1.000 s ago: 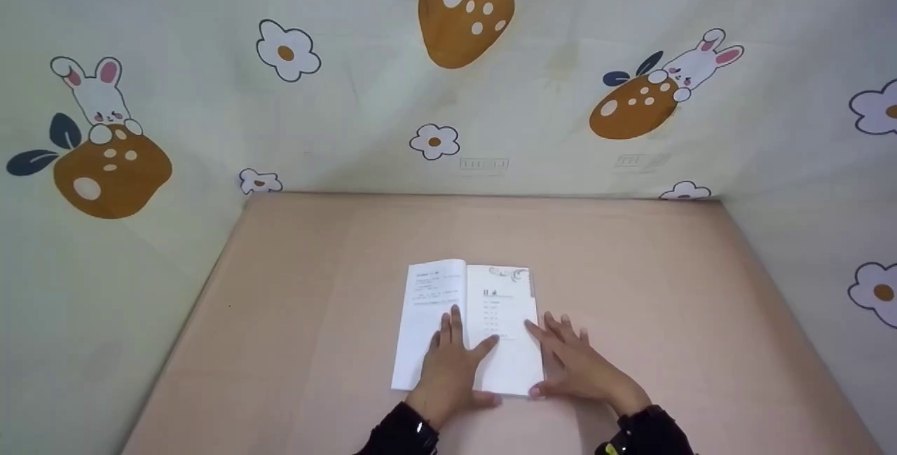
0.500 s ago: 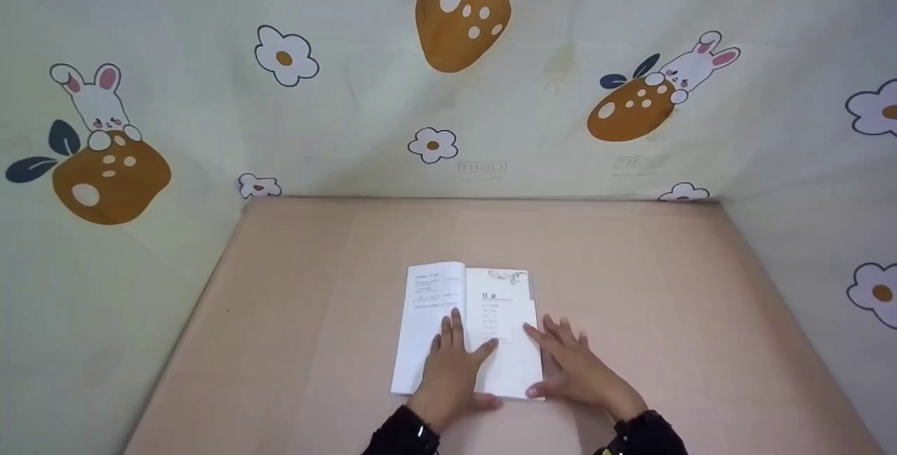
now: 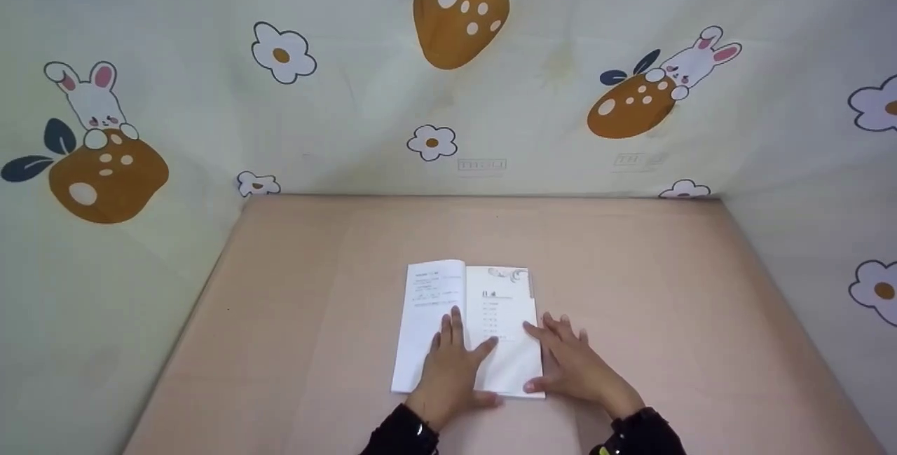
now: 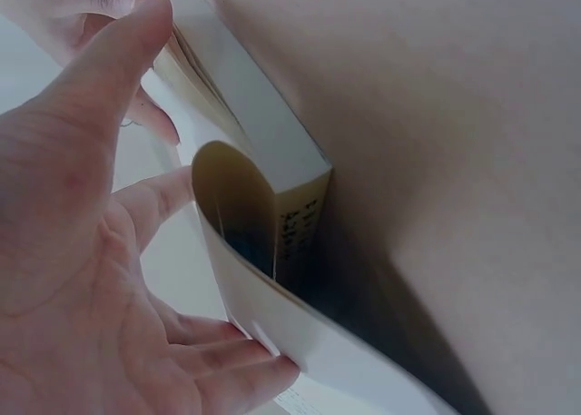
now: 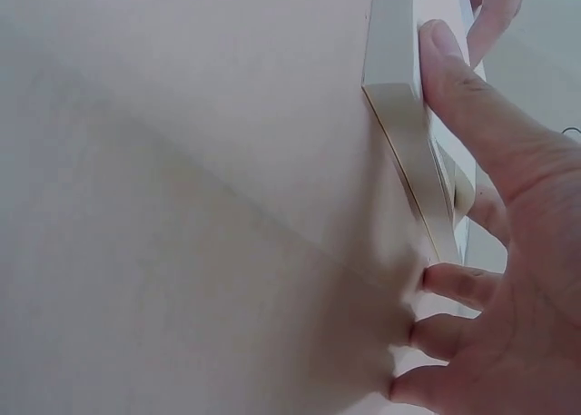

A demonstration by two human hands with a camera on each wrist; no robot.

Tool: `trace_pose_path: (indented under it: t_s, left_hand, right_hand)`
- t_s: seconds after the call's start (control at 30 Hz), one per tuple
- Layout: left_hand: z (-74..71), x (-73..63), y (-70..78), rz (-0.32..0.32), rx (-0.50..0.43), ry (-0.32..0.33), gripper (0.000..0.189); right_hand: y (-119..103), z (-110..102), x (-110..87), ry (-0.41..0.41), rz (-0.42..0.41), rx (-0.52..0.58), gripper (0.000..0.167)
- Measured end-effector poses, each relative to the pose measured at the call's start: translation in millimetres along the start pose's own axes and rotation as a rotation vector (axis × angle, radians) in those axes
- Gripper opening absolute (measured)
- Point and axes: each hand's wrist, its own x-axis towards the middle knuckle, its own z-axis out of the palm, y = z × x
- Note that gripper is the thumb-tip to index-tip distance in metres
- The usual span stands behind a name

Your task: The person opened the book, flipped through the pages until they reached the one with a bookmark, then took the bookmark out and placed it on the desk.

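Observation:
An open paperback book (image 3: 503,364) lies on the table, with printed text on both pages. My left hand (image 3: 446,374) rests on it near the fold, fingers straight over the left page and thumb by the bottom edge. In the left wrist view the turned-over cover (image 4: 345,360) bows up beside the thick page block (image 4: 259,97). At the book's right edge is my right hand (image 3: 578,371). Its index fingertip and thumb touch the right page, while the other fingers reach down beside the book, as the right wrist view shows at the page edges (image 5: 399,133).
A table (image 3: 315,245) with a beige-pink cover surrounds the book. Pale cloth walls (image 3: 350,111) printed with rabbits, fruit and flowers enclose the back and both sides. Dark sleeves (image 3: 403,432) show at the lower edge.
My right thumb has shifted slightly left, further onto the lower right corner of the page. My left hand and the book stay in place; the head view has shifted a little.

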Motion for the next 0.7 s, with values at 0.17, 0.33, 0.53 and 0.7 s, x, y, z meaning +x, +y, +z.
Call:
trace_pose_path:
  t_s: [0.17,0.33,0.53,0.7]
  left_hand:
    - [-0.3,1.1,-0.6,0.007,-0.003,-0.005,0.087]
    - [1.0,1.2,-1.9,0.012,-0.02,0.009,0.086]
    - [1.2,1.0,-3.1,0.009,-0.026,0.009,0.078]
    - [-0.4,1.4,-4.3,0.02,-0.024,0.03,0.069]
  right_hand:
    - [-3.1,0.6,2.4,0.029,0.018,-0.017,0.093]
    - [-5.9,2.3,4.5,0.055,0.032,-0.044,0.092]
    - [-7.7,4.5,5.1,0.065,0.027,-0.06,0.09]
    - [-7.3,5.8,5.8,0.062,0.035,-0.077,0.098]
